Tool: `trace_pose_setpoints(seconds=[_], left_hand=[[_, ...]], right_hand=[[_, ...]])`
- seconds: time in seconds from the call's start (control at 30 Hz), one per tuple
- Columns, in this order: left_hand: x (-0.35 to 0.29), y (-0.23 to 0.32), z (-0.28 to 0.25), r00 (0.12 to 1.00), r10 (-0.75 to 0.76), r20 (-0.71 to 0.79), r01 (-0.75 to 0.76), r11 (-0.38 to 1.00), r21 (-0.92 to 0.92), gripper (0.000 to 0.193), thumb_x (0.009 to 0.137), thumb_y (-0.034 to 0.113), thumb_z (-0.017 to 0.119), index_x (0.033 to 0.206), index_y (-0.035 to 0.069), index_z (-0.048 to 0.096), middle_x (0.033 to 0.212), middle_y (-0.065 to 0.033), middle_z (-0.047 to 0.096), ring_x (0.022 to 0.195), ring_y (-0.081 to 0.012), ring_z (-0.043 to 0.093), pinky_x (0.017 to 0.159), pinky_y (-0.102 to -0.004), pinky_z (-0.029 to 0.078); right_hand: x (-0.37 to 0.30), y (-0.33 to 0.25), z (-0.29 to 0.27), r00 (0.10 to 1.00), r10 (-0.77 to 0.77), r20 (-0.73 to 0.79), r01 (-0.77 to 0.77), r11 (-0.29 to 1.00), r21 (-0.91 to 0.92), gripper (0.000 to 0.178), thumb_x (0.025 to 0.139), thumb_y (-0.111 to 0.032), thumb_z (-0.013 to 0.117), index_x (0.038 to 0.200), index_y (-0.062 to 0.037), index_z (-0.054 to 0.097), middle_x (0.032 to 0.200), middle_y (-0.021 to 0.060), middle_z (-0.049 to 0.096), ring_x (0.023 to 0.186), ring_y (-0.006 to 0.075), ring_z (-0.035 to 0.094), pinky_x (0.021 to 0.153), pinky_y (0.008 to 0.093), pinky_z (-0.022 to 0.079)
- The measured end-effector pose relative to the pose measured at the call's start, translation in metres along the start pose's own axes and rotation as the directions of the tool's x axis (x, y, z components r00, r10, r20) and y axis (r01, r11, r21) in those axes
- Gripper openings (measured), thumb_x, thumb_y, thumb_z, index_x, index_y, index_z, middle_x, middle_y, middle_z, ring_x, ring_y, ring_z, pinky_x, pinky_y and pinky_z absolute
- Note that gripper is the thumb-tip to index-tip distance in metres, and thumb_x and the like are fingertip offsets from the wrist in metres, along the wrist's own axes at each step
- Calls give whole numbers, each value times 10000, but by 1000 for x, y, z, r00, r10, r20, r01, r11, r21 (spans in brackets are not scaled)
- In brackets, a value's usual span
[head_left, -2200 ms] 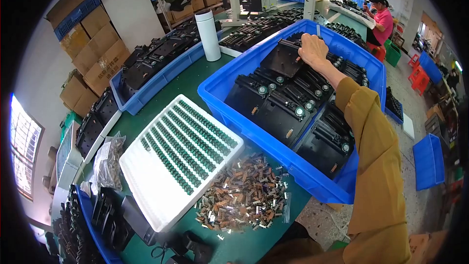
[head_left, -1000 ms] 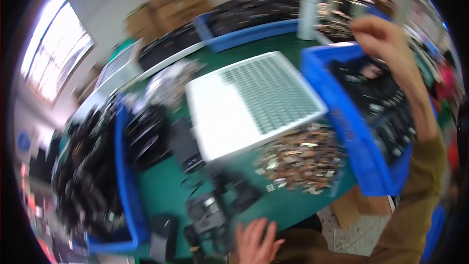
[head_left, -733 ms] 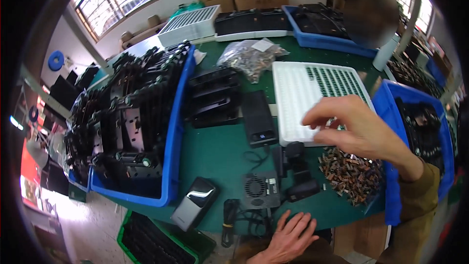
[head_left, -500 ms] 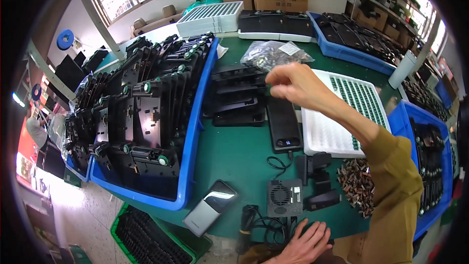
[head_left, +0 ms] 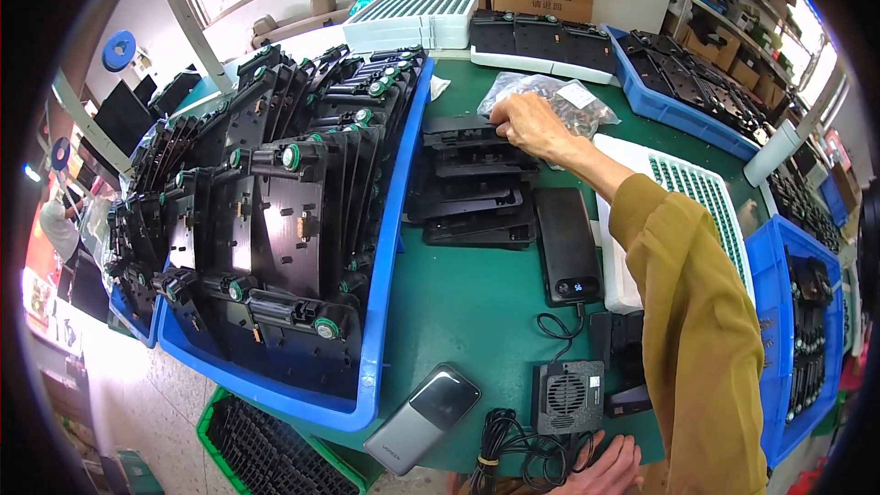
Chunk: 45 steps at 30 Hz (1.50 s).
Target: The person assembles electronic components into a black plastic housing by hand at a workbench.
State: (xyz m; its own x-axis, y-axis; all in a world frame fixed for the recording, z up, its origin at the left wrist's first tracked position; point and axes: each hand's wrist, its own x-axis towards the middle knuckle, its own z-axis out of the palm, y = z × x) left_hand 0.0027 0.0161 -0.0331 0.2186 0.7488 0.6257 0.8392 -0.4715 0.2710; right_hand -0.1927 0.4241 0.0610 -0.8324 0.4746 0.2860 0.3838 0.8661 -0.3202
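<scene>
My right hand [head_left: 533, 126] is stretched out over the far part of the green table, its fingers curled together. The fingertips are at the right end of the uppermost black plastic part [head_left: 469, 134] in a stack, just in front of a clear plastic bag [head_left: 561, 101]. What the fingers hold, if anything, is hidden. At the near edge my left hand [head_left: 612, 467] lies with fingers loosely extended, partly cut off by the frame. Beside it are a black box with a round fan grille [head_left: 566, 398] and bundled black cables [head_left: 504, 445].
A blue crate [head_left: 374, 348] full of black plastic parts stands at left. A black power bank [head_left: 566, 243] and a grey one [head_left: 417, 422] lie on the table. My right sleeve partly covers a white tray [head_left: 616, 275]. Another blue crate [head_left: 775, 376] is at right.
My right hand has moved away from me and is now at the stack's far end. The view has shifted, and my right sleeve now covers the small metal pieces.
</scene>
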Motion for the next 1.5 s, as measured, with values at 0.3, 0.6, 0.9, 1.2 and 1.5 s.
trace_pose_setpoints(seconds=[0.3,0.6,0.9,1.2,1.5], left_hand=[[2,-1,2,999,5,-32,-5,1000,2,369,976,325,569,1109,-8,656,1164,-236,607,1132,-363,578,943,-596,502],[5,12,-9,990,-135,36,138,986,-94,381,894,355,681,1116,46,670,1182,-130,612,1113,-264,588,996,-519,443],[8,2,-8,991,-118,70,125,986,-111,432,825,297,742,1135,10,655,1189,-167,603,1087,-332,589,1021,-599,409],[1,7,-2,947,-201,-249,105,930,-353,227,892,-81,528,1091,-89,637,1125,-224,635,1059,-382,628,1025,-535,467],[-3,8,-5,932,-208,-298,89,926,-368,297,986,191,594,1139,-57,652,1171,-242,614,1084,-414,608,1012,-594,443]], right_hand=[[-13,-2,-16,935,-213,-282,151,962,-226,177,815,-32,611,945,19,719,823,220,700,815,393,696,766,458,547],[-79,-19,-108,846,427,-320,-208,816,539,112,797,-52,668,845,-5,757,811,123,737,775,196,717,703,326,599],[-287,-40,-204,911,381,156,-200,77,977,248,966,-104,643,1162,46,627,1125,101,645,1055,198,641,952,378,585],[-530,-125,-163,582,716,385,-167,-359,918,270,962,-116,653,1189,24,619,1083,118,698,890,211,716,783,352,637],[-581,-140,-92,486,619,617,-153,-635,757,237,978,-118,637,1188,-11,619,1084,80,692,922,192,688,815,363,600]])
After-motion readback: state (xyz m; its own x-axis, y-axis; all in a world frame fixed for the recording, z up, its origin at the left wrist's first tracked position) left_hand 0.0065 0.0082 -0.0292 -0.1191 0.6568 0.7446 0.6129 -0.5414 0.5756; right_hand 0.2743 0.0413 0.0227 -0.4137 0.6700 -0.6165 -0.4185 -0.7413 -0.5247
